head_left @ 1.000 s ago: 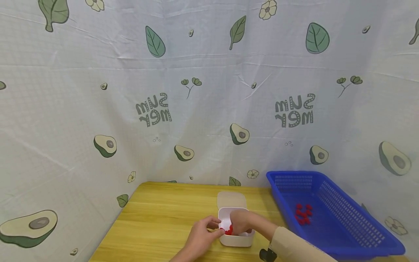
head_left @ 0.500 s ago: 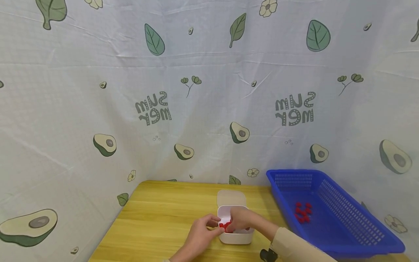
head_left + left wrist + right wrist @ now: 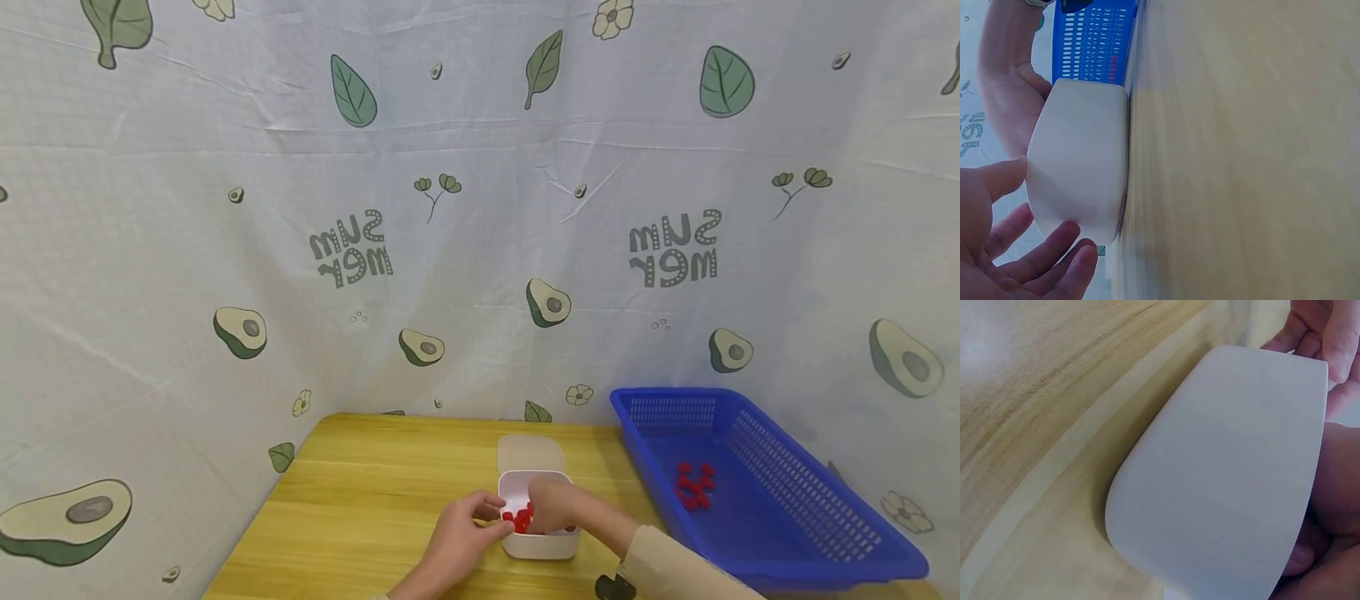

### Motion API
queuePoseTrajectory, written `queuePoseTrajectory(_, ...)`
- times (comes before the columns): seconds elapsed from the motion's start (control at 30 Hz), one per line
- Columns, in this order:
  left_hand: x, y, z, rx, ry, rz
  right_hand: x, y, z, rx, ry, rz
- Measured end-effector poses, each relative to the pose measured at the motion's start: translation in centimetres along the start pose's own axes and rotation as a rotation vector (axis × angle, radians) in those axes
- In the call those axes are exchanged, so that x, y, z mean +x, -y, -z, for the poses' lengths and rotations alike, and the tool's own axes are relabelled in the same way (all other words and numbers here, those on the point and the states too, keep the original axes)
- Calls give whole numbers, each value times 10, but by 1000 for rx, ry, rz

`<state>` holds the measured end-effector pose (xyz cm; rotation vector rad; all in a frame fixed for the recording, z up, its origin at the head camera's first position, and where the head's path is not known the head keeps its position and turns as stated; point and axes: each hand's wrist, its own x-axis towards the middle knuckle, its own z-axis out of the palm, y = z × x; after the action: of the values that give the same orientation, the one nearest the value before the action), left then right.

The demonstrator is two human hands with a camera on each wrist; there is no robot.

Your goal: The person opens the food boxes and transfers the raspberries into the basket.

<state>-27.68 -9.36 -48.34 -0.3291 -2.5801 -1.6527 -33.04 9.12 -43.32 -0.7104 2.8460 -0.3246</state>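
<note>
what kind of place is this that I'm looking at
Likely a small screened-off indoor workspace: a leaf-and-avocado-print cloth hangs behind a wood-grain table, where an open white box stands.

One box (image 3: 540, 547), one basket (image 3: 798, 492), one table (image 3: 375, 492), two hands (image 3: 461, 538), red pieces (image 3: 522, 522) beyond exact count

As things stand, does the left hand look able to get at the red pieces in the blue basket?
Probably not directly: the left hand is at the left side of the white box, and the box and the right forearm lie between it and the red pieces in the blue basket.
</note>
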Motion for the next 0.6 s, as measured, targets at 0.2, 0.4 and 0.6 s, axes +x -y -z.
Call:
queuePoseTrajectory(0.2, -1, -1, 1, 3, -6, 0, 4, -3, -6, 77, -47, 13)
queuePoseTrajectory(0.4, -1, 0, 1, 14, -5, 10, 6, -4, -11, 91, -100, 9)
queuePoseTrajectory(0.6, -1, 1, 0, 13, -7, 11, 5, 0, -10, 87, -128, 4)
